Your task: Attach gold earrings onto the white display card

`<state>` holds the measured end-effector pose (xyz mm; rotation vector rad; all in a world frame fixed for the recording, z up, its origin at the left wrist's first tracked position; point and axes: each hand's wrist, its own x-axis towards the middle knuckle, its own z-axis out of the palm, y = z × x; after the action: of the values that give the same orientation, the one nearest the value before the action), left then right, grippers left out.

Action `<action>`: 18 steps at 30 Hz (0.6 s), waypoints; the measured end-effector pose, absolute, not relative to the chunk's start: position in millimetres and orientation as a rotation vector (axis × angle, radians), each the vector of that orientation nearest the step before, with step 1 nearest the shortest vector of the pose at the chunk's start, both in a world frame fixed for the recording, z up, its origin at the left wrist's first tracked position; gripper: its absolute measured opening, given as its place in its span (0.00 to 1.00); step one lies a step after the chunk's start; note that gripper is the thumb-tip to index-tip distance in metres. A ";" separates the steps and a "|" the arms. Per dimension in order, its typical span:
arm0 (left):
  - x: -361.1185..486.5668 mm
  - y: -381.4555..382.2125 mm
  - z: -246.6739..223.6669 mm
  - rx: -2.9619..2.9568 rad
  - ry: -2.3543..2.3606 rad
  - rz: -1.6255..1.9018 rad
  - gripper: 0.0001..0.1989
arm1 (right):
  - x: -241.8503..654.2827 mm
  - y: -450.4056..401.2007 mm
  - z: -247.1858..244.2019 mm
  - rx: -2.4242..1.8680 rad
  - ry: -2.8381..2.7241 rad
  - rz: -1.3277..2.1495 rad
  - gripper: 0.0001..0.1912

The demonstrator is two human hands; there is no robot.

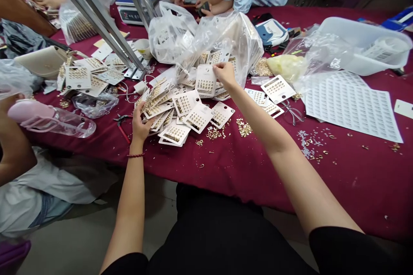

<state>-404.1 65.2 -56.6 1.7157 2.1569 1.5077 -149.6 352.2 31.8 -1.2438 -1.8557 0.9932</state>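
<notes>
A heap of white earring cards point(186, 104) with rows of small gold-coloured earrings lies in front of me. My right hand point(225, 73) pinches the upper right corner of one earring card point(205, 80) above the back of the heap. At the heap's left edge, my left hand point(141, 123) has its fingers and thumb around some tilted earring cards point(157, 98); part of its grip is hidden. Loose gold pieces point(216, 133) lie at the front of the heap, with another small pile of gold bits point(244, 127) under my right forearm.
Red-handled pliers point(122, 129) and a pink-lidded bottle point(54, 118) lie left. Behind the heap are plastic bags point(222, 34) and a metal stand point(137, 68). Eyeglasses point(293, 112), a sheet of small pieces point(351, 105) and a plastic bin point(358, 43) are right. Other people sit around the table.
</notes>
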 end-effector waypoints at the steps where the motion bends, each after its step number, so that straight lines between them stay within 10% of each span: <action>1: -404.9 65.0 -56.7 1.723 2.165 1.499 0.37 | -146.7 352.1 33.2 -1.241 -1.847 1.000 0.09; 13: -401.5 66.7 -35.6 1.759 2.333 1.435 0.31 | -108.3 303.1 93.4 -1.071 -2.272 0.498 0.15; 18: -400.3 73.1 -35.2 1.615 2.329 1.549 0.28 | -65.7 277.5 93.3 -1.024 -3.004 0.883 0.11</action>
<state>-400.3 73.1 -35.2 1.6149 2.3291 1.5494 -65.7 277.5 93.3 -1.0241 -3.0037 0.8829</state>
